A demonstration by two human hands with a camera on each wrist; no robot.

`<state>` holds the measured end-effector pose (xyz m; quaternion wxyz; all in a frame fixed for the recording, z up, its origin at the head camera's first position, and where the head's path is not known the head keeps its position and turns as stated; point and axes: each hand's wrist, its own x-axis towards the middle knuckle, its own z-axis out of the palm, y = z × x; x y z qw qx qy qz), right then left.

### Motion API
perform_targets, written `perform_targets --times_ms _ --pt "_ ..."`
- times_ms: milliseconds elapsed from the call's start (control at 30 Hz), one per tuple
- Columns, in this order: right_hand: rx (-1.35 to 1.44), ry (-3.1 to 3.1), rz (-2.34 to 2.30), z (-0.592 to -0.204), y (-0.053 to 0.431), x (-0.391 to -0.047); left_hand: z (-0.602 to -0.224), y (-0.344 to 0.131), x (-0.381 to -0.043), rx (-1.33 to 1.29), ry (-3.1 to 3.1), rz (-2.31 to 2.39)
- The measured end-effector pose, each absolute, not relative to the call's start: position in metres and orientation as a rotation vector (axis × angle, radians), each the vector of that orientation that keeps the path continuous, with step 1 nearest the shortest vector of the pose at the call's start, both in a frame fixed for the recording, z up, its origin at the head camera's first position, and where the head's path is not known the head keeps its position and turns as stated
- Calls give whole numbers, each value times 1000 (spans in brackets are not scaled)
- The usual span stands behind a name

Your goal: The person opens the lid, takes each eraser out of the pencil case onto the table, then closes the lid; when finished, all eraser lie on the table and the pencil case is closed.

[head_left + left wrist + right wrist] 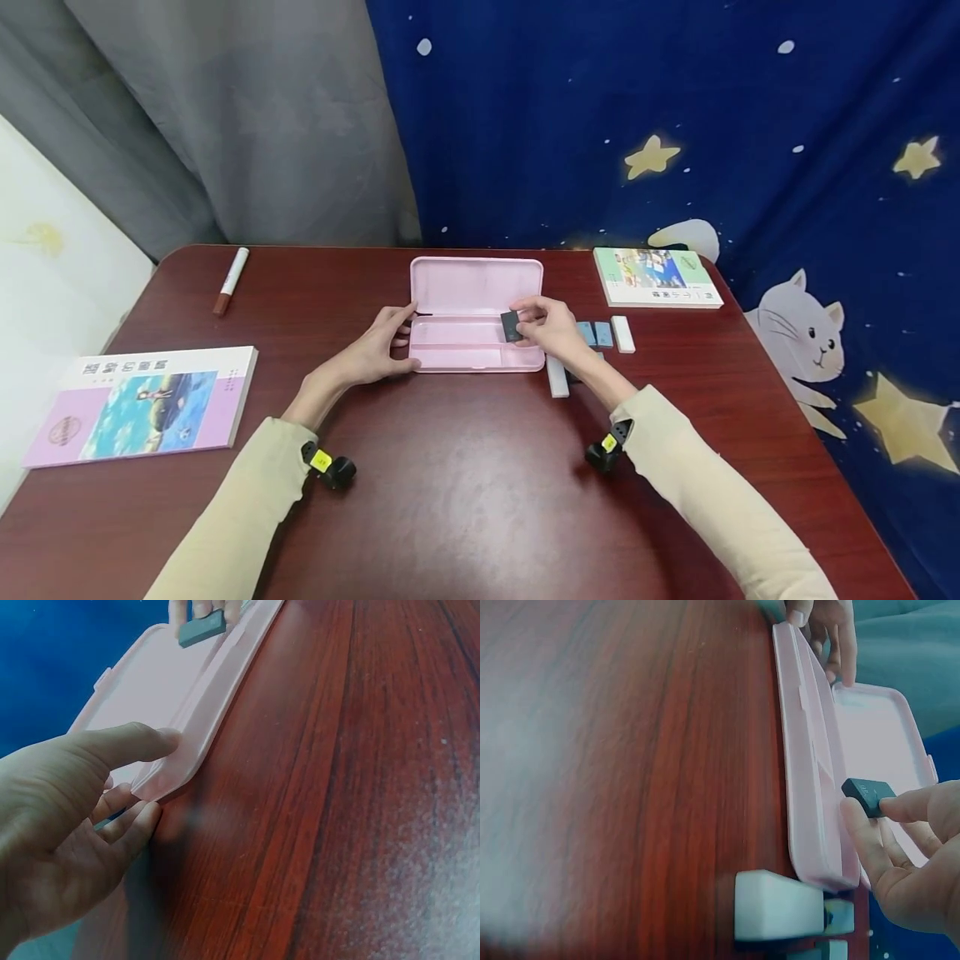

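A pink pencil case (457, 359) lies on the table with its lid raised at the back and its divided tray facing up. Its left end is held by my left hand (375, 348), thumb at the front corner and fingers round the side. My right hand (553, 332) pinches a small black eraser (511, 326) between thumb and fingers, over the right part of the case. In the right wrist view, faint lettering shows on the black eraser (868, 796). Beside the case's right end lies a white eraser (557, 377), partly under the right forearm.
Blue erasers (603, 334) and another white eraser (622, 334) lie right of the case. A green-and-white book (658, 279) is at the back right, a purple-and-white book (146, 408) at the left. A brown-capped marker (232, 280) lies at the back left.
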<state>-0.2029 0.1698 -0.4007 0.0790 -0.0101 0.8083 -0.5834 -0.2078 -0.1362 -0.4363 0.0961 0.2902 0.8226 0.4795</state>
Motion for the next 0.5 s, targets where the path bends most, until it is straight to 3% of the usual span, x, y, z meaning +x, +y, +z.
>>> perform_targets --times_ms 500 --pt "51 2302 -1897 -400 236 -167 -438 -140 -207 863 2429 1438"
